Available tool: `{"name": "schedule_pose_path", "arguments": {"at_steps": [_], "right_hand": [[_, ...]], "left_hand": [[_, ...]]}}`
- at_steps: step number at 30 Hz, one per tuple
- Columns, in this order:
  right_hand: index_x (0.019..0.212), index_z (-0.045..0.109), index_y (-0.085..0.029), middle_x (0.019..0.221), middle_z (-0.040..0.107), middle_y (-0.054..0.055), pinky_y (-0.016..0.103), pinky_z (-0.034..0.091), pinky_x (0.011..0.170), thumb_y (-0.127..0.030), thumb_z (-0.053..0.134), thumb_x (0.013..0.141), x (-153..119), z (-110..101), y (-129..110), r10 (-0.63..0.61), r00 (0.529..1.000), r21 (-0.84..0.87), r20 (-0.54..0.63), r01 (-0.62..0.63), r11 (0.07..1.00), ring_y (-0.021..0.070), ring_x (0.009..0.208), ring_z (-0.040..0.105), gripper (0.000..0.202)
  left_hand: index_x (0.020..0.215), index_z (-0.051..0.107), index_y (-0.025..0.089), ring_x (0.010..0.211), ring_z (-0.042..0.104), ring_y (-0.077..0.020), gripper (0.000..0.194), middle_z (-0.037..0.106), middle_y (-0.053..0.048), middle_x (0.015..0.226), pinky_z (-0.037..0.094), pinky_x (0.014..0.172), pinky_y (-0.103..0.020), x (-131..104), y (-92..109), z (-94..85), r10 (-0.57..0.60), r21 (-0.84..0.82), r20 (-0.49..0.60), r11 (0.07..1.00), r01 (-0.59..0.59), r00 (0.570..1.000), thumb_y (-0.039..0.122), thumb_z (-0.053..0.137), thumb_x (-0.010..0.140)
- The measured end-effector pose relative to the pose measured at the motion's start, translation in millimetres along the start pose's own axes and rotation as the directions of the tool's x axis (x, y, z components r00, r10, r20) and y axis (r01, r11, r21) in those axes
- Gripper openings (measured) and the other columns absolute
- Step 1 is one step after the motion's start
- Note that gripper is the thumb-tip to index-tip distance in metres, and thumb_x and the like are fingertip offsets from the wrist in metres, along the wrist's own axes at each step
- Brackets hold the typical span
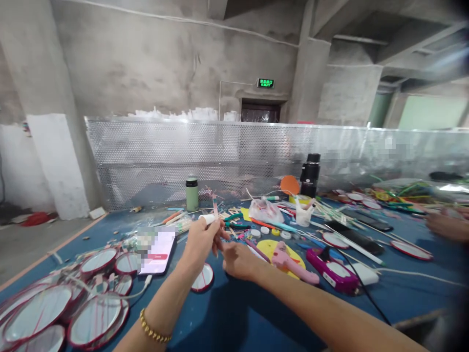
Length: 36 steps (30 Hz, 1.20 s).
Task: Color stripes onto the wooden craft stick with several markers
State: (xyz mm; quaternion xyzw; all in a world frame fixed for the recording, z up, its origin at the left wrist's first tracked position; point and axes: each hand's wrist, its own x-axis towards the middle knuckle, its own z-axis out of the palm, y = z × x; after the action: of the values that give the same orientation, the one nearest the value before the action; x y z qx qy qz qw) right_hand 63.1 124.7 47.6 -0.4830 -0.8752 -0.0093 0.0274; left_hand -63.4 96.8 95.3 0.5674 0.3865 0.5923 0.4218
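Observation:
My left hand [205, 237] is closed around a small flat stick [215, 205], pinkish with a teal part, that stands upright above the fingers. A white cylindrical piece [207, 218] sits at that hand's fingertips; whether it is held or worn on a finger I cannot tell. My right hand [238, 259] is beside it with curled fingers, close to the left fingertips. What the right fingers pinch, if anything, is hidden. Below the hands, a round white disc with a red rim [202, 277] lies on the blue table [234, 313].
Many red-rimmed discs [97, 318] pile up at left, beside a lit phone [159, 254]. A green bottle [192, 194] and black flask [310, 176] stand behind. A pink glue gun [293, 264], purple device [331, 271] and cables lie right. Another person's hand [449, 226] is far right.

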Motion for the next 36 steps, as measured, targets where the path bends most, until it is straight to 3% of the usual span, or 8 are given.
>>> {"name": "schedule_pose_path", "arguments": {"at_steps": [6, 11, 16, 18, 24, 30, 33, 36], "right_hand": [[0.105, 0.065, -0.015, 0.094, 0.068, 0.002, 0.036, 0.056, 0.077, -0.025, 0.071, 0.086, -30, -20, 31, 0.023, 0.999, 0.24, -0.041, -0.012, 0.971, 0.017, 0.085, 0.067, 0.022], [0.096, 0.068, -0.022, 0.059, 0.059, -0.007, 0.018, 0.044, 0.042, -0.009, 0.049, 0.081, -56, -33, 39, 0.084, 0.986, 0.557, -0.145, 0.011, 0.831, 0.0094, 0.043, 0.055, 0.027], [0.098, 0.063, -0.021, 0.064, 0.062, -0.004, 0.018, 0.046, 0.047, -0.014, 0.041, 0.085, -79, -30, 40, 0.108, 0.949, 0.708, -0.297, 0.143, 0.691, 0.0106, 0.051, 0.059, 0.027], [0.103, 0.063, -0.023, 0.069, 0.064, -0.004, 0.019, 0.049, 0.057, -0.01, 0.039, 0.083, -82, -29, 40, 0.094, 0.93, 0.711, -0.356, 0.204, 0.673, 0.0115, 0.06, 0.062, 0.034], [0.096, 0.067, -0.021, 0.087, 0.07, 0.002, 0.028, 0.046, 0.078, -0.001, 0.045, 0.071, -71, -19, 33, 0.064, 0.914, 0.521, -0.401, 0.17, 0.836, 0.0192, 0.085, 0.065, 0.04], [0.104, 0.063, -0.024, 0.102, 0.07, 0.0, 0.027, 0.042, 0.086, 0.001, 0.044, 0.076, -60, -18, 35, 0.003, 0.895, 0.486, -0.445, 0.239, 0.84, 0.018, 0.097, 0.063, 0.043], [0.106, 0.061, -0.027, 0.104, 0.068, -0.002, 0.026, 0.042, 0.086, 0.001, 0.045, 0.078, -60, -19, 37, -0.036, 0.85, 0.467, -0.526, 0.324, 0.823, 0.0157, 0.096, 0.061, 0.043], [0.107, 0.059, -0.025, 0.095, 0.067, -0.001, 0.026, 0.046, 0.079, -0.005, 0.055, 0.08, -63, -19, 37, 0.019, 0.765, 0.451, -0.644, 0.359, 0.817, 0.0153, 0.084, 0.062, 0.034]], "left_hand": [[0.084, 0.058, 0.015, 0.037, 0.058, -0.0131, 0.028, 0.071, -0.004, 0.06, 0.039, 0.031, -0.02, -7, 3, 6.2, -0.014, 0.023, 0.038, 1.0, 0.013, 0.999, 0.042, 0.058, 0.079], [0.084, 0.059, 0.014, 0.036, 0.057, -0.013, 0.033, 0.07, -0.004, 0.059, 0.039, 0.031, -0.02, -5, -3, 8.1, -0.009, 0.03, 0.012, 1.0, 0.009, 1.0, 0.045, 0.06, 0.077], [0.082, 0.059, 0.015, 0.033, 0.057, -0.0151, 0.044, 0.068, -0.003, 0.054, 0.04, 0.028, -0.021, -5, -15, 20.2, -0.045, -0.019, 0.066, 0.999, 0.047, 0.997, 0.057, 0.066, 0.07], [0.081, 0.058, 0.016, 0.033, 0.057, -0.0153, 0.047, 0.067, -0.002, 0.052, 0.04, 0.028, -0.022, -5, -20, 23.5, -0.051, -0.037, 0.062, 0.998, 0.053, 0.997, 0.06, 0.069, 0.067], [0.081, 0.057, 0.015, 0.033, 0.056, -0.0132, 0.053, 0.069, -0.002, 0.054, 0.041, 0.03, -0.021, -2, -29, 22.3, -0.063, -0.035, 0.036, 0.997, 0.065, 0.997, 0.063, 0.071, 0.065], [0.082, 0.056, 0.015, 0.034, 0.057, -0.014, 0.06, 0.069, -0.001, 0.054, 0.041, 0.028, -0.021, 4, -30, 16.5, -0.064, -0.065, -0.028, 0.996, 0.062, 0.998, 0.068, 0.073, 0.06], [0.079, 0.055, 0.016, 0.033, 0.055, -0.0125, 0.059, 0.066, 0.001, 0.05, 0.041, 0.029, -0.02, 0, -27, 19.5, -0.069, -0.08, -0.03, 0.995, 0.067, 0.997, 0.068, 0.075, 0.059], [0.081, 0.057, 0.014, 0.035, 0.057, -0.0123, 0.059, 0.066, 0.001, 0.051, 0.044, 0.031, -0.019, -6, -30, 28.5, -0.136, -0.151, 0.049, 0.978, 0.142, 0.989, 0.064, 0.079, 0.057]]}}
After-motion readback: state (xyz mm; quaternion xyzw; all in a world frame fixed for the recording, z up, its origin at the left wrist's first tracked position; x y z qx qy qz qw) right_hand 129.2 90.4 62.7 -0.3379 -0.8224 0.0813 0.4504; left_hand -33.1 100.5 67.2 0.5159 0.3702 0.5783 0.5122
